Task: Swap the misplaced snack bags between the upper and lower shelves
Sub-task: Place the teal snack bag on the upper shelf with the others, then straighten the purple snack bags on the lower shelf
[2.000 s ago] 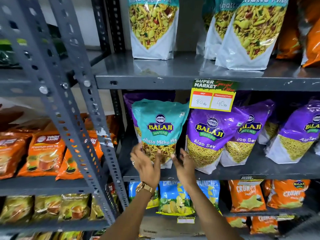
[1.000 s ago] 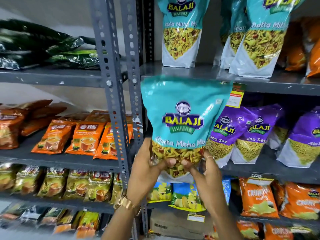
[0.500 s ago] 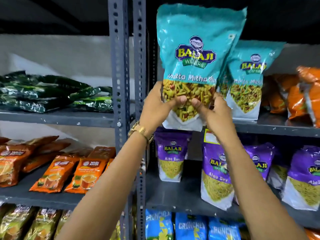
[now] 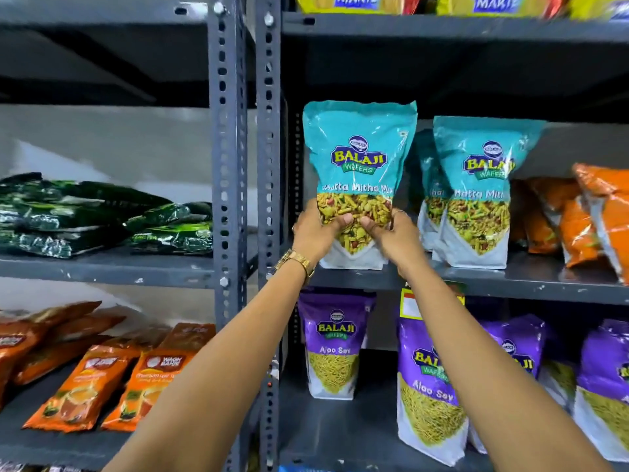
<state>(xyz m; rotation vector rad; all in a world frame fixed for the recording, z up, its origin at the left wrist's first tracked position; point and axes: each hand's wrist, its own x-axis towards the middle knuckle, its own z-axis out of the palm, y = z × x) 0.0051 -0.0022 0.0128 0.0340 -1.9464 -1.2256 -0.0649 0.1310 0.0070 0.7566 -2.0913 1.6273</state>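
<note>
A teal Khatta Mitha Mix bag [image 4: 357,158] stands upright at the left end of the upper shelf [image 4: 544,279], its base on the shelf. My left hand [image 4: 315,233] grips its lower left side and my right hand [image 4: 391,235] its lower right side. To its right stand two more teal bags [image 4: 480,185] of the same kind. On the lower shelf [image 4: 347,434] stand several purple Aloo Sev bags, one [image 4: 335,345] at the left and another [image 4: 425,400] partly behind my right forearm.
Orange snack bags [image 4: 585,212] lean at the right end of the upper shelf. Grey perforated uprights [image 4: 226,165] separate the left rack, which holds dark green packets [image 4: 102,216] and orange tea packets [image 4: 112,383]. A yellow price tag [image 4: 410,303] hangs on the shelf edge.
Both hands lifted the teal bag from the lower shelf among the purple bags up to the upper shelf, and now its base rests there beside the other teal bags.
</note>
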